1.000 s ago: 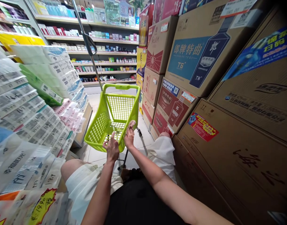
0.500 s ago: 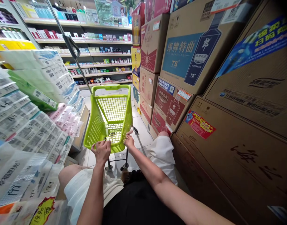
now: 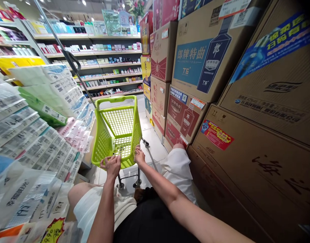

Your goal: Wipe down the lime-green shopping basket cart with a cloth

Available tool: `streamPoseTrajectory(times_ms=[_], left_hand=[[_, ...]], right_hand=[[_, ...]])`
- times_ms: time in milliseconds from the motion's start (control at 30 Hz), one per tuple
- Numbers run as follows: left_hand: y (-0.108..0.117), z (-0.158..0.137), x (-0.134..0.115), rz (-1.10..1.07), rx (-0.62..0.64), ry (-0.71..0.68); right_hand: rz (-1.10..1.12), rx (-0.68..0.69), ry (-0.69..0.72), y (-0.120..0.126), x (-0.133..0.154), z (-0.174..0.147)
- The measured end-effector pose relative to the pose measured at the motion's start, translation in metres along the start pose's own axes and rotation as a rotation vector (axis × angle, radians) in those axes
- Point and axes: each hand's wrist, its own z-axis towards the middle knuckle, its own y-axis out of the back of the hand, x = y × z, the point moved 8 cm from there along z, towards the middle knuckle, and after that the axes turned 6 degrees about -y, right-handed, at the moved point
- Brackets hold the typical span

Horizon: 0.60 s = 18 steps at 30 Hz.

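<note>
A lime-green plastic shopping cart [image 3: 117, 141] stands in front of me, with lattice sides and small wheels on thin metal legs. Nothing large shows in its basket. My left hand [image 3: 112, 165] is closed over the near rim, its fingers bent across the edge. At the near right corner, my right hand [image 3: 139, 155] grips the cart's side; the fingertips are partly hidden. A long grey pole [image 3: 55, 33] with a black loop grip [image 3: 72, 60] slants up and left from behind the cart's far left corner.
Stacked paper packs [image 3: 30, 135] crowd the left side. Large cardboard cartons [image 3: 256, 148] rise close on my right, past my knee. Shelves of small boxed goods [image 3: 106, 62] cross the far end. Pale floor tiles [image 3: 152, 145] lie beside the cart.
My view has shifted slightly, so the far shelves sit lower in the picture. The cart appears a little lower and turned a bit; both hands keep their hold on its rim.
</note>
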Motion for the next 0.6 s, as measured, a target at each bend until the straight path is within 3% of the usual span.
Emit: streamPoseTrajectory(times_ms=[100,233,433,533,600], left_hand=[[-0.003,0.001,0.001,0.006,-0.006,-0.001],[-0.008,0.003,-0.005,0.0,0.015,0.023],[-0.01,0.002,-0.018,-0.027,0.002,0.048],[-0.01,0.002,-0.023,-0.023,0.007,0.053],[-0.01,0.002,-0.026,-0.014,0.031,0.058]], right_hand=[[-0.023,-0.036,-0.086,-0.004,0.006,0.014],[-0.026,-0.014,-0.072,-0.007,0.012,0.017],[-0.038,-0.073,-0.299,0.011,-0.026,-0.001],[-0.02,-0.077,-0.3,0.009,-0.017,0.014],[-0.006,-0.074,-0.229,0.008,-0.004,0.023]])
